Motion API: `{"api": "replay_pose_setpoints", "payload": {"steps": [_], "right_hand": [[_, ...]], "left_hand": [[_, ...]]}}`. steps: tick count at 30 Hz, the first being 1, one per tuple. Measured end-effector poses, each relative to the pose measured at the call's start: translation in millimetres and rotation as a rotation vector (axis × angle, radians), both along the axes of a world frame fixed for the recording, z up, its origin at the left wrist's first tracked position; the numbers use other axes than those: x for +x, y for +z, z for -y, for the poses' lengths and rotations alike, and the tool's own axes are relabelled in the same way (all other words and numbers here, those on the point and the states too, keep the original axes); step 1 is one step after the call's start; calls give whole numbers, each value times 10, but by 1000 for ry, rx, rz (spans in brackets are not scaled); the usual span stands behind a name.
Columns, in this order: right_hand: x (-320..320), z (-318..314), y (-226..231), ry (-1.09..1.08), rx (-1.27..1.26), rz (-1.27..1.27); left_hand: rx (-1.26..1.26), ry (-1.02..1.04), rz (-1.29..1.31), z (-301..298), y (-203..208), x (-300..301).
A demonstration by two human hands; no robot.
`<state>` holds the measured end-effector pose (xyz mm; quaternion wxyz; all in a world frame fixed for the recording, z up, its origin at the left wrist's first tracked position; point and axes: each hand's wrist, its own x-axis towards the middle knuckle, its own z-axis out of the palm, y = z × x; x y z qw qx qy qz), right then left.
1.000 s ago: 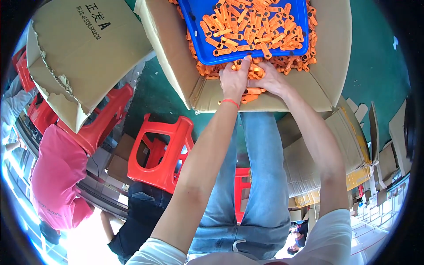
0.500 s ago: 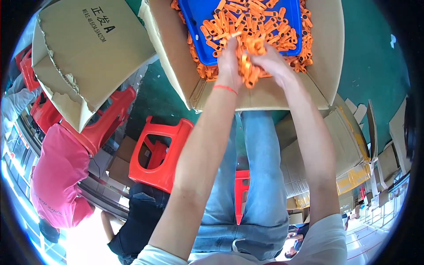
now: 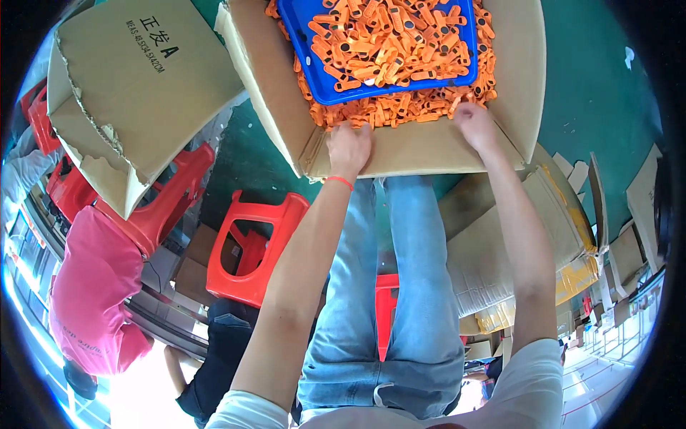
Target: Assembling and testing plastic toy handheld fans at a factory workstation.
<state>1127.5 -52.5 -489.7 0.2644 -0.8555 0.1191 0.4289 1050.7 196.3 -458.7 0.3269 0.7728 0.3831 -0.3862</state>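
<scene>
Small orange plastic clip-like pieces (image 3: 400, 43), many with a dark spot, are heaped in a blue tray (image 3: 309, 77). The tray lies inside an open cardboard box (image 3: 414, 151), on a layer of the same pieces. My left hand (image 3: 349, 149) is at the box's near wall, thumb apart from the fingers, its fingertips at the edge of the loose pieces and partly hidden. Toward the near right corner, my right hand (image 3: 475, 125) has its fingers curled together beside an orange piece (image 3: 454, 107); whether it grips that piece is unclear.
Another cardboard box (image 3: 143, 86) with a torn edge stands at the left. Red plastic stools (image 3: 286, 207) are below it, near a person in a pink shirt (image 3: 100, 286) and one in dark clothes. A taped carton (image 3: 514, 243) lies right of my legs.
My hands held a cluster of orange pieces over the tray's near edge. That cluster has left them, the heap looks fuller, and both hands have moved apart and nearer me.
</scene>
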Motion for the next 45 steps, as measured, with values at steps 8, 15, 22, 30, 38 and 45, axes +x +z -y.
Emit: {"api": "replay_pose_setpoints", "payload": {"steps": [8,15,22,30,38,45], "right_hand": [[27,-20,-533,278,-79,-82],[-49,-365,-555,319,125,-132],[11,-686,-692,159,359,-261],[126,-787,-77,-123,475,-473],[-22,-988,35,-713,544,-585],[55,-984,367,-850,515,-676]], "left_hand": [[-23,-119,13,50,-436,112],[-48,304,246,257,-623,45],[-154,337,159,347,-528,271],[-30,488,0,401,-353,330],[-146,807,-123,430,-113,468],[-370,918,-231,318,190,470]]}}
